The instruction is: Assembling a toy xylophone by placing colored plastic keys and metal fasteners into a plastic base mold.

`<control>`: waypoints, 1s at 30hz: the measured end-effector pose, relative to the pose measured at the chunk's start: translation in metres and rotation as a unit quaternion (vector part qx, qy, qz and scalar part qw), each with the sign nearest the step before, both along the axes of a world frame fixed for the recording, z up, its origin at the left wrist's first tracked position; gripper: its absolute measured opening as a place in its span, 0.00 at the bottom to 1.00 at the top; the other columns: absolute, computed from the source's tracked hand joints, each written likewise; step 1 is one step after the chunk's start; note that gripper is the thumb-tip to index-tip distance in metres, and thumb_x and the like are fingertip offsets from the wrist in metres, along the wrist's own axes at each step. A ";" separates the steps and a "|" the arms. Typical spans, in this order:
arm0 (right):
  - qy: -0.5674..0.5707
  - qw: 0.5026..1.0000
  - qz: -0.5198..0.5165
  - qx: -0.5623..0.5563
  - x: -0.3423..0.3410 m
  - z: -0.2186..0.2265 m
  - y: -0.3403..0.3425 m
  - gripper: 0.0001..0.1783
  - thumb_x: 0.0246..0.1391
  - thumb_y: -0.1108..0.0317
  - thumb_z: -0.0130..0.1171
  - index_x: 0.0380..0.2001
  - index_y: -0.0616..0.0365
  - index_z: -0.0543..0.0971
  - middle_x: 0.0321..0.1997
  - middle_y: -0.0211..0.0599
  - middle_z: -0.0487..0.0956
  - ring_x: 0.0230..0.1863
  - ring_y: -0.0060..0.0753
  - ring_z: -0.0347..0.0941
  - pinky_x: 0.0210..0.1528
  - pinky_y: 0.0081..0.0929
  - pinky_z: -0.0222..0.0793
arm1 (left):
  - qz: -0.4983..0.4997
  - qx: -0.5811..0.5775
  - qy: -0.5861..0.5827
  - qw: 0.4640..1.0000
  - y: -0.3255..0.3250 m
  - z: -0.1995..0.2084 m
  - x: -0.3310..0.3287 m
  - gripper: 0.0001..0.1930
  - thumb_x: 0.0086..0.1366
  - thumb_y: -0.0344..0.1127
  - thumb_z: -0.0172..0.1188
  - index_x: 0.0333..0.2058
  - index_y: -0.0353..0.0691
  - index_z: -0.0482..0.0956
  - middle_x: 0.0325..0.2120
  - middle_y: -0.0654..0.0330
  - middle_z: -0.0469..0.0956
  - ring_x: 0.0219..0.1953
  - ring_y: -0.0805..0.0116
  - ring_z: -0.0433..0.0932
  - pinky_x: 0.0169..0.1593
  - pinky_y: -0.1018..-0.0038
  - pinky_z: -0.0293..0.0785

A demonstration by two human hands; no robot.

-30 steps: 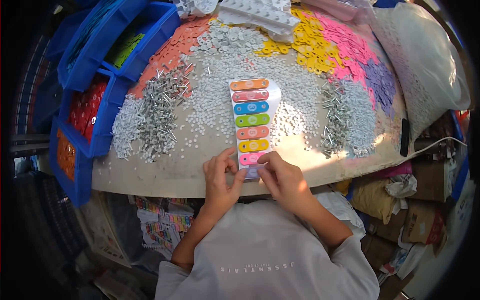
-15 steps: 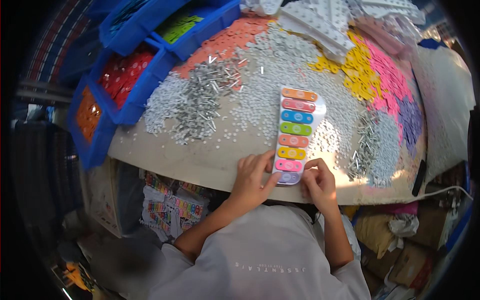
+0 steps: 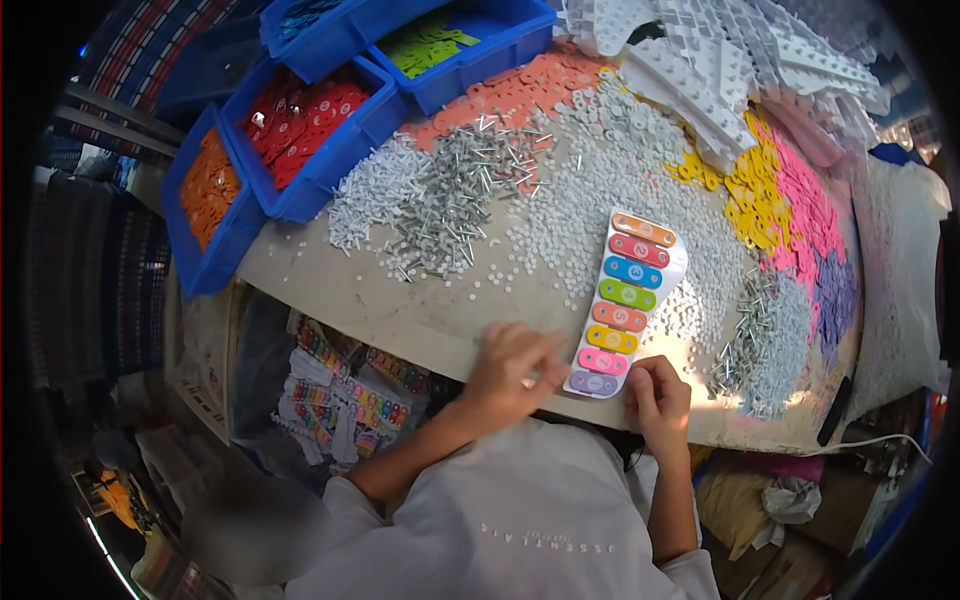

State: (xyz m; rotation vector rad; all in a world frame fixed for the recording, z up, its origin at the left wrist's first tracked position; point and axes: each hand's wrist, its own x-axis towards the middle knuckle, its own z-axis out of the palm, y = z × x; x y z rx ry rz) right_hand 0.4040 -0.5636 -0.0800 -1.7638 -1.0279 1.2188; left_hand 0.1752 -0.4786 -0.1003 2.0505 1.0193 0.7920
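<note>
A white xylophone-shaped strip point(image 3: 675, 262) lies on the table in front of me, with a column of coloured, numbered plastic bars point(image 3: 631, 272) from orange down to lavender. My left hand point(image 3: 517, 372) is just left of its lower end, apart from it. Motion smears its curled fingers, so whether they hold anything is unclear. Beside the strip's lower right corner, my right hand point(image 3: 661, 402) is closed, thumb against fingers. What may be pinched there is hidden. Small white round pieces point(image 3: 690, 312) are spread right of the strip.
Blue bins point(image 3: 330, 150) at the left hold orange, red and green pieces. Metal pins point(image 3: 455, 200) lie heaped beyond the strip; yellow point(image 3: 755, 195), pink point(image 3: 800, 200) and purple pieces point(image 3: 833, 295) pile at right. White bumpy trays point(image 3: 690, 95) stand at the back. Finished-looking coloured strips point(image 3: 350, 405) lie below the table edge.
My left hand has let go of the strip's lower left edge and moved slightly away. My right hand stays by the lower right corner. The whole view has shifted.
</note>
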 end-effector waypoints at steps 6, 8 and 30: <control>0.029 0.995 -0.082 0.037 0.004 -0.017 -0.010 0.07 0.68 0.72 0.52 0.36 0.63 0.76 0.17 0.25 0.72 0.16 0.14 0.64 0.19 0.16 0.60 | 0.287 0.202 0.131 0.927 0.088 0.008 -0.099 0.05 0.64 0.29 0.61 0.38 0.39 0.83 0.33 0.56 0.79 0.41 0.53 0.76 0.47 0.61 0.68; 0.025 0.994 -0.094 0.039 0.002 -0.020 -0.013 0.07 0.68 0.72 0.52 0.36 0.63 0.76 0.17 0.25 0.72 0.16 0.14 0.65 0.19 0.16 0.60 | 0.285 0.226 0.162 0.917 0.108 0.013 -0.121 0.05 0.63 0.29 0.61 0.37 0.39 0.83 0.35 0.57 0.79 0.42 0.53 0.76 0.49 0.61 0.68; -0.483 0.825 -0.285 0.065 0.141 0.008 -0.087 0.03 0.52 0.74 0.63 0.30 0.59 0.79 0.34 0.38 0.76 0.41 0.43 0.72 0.44 0.37 0.69 | 0.293 0.132 0.239 0.916 0.129 -0.013 -0.138 0.09 0.70 0.33 0.59 0.45 0.38 0.82 0.28 0.61 0.77 0.33 0.69 0.72 0.39 0.71 0.68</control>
